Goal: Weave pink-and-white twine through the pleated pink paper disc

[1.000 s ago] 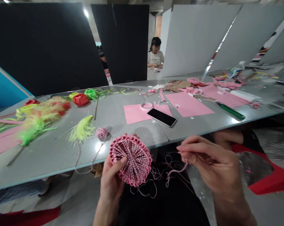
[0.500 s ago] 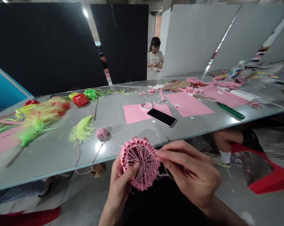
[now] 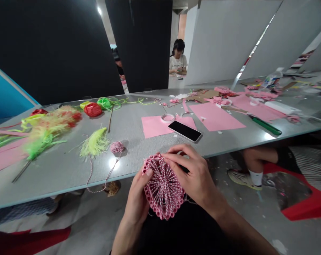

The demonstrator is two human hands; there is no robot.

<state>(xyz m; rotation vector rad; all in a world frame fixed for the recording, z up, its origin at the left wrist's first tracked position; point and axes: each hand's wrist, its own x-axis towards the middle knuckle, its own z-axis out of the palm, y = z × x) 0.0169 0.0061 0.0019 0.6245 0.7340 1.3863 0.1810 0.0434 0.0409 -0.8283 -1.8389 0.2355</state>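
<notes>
A round pink paper disc with a scalloped rim [image 3: 164, 193] is wound with red-and-white baker's twine in spokes. My left hand [image 3: 135, 198] grips it from the lower left, thumb on its face. My right hand [image 3: 192, 173] lies across its upper right, fingers spread over the rim and covering part of the disc. Both hands hold it just past the table's front edge. A small ball of the same twine [image 3: 117, 147] sits on the table to the left, and its strand trails over the edge.
A grey table [image 3: 70, 173] holds a phone [image 3: 185, 131], pink paper sheets [image 3: 216, 117], a tape roll [image 3: 168, 117], a green-handled craft knife [image 3: 265, 125] and yellow-green feather tufts [image 3: 94, 143]. A seated person [image 3: 178, 58] works beyond dark panels. Another person's leg [image 3: 254, 166] is at right.
The disc has moved up toward the table edge and turned. My right hand has gone from pinching loose twine to lying over the disc. The loose twine below no longer shows.
</notes>
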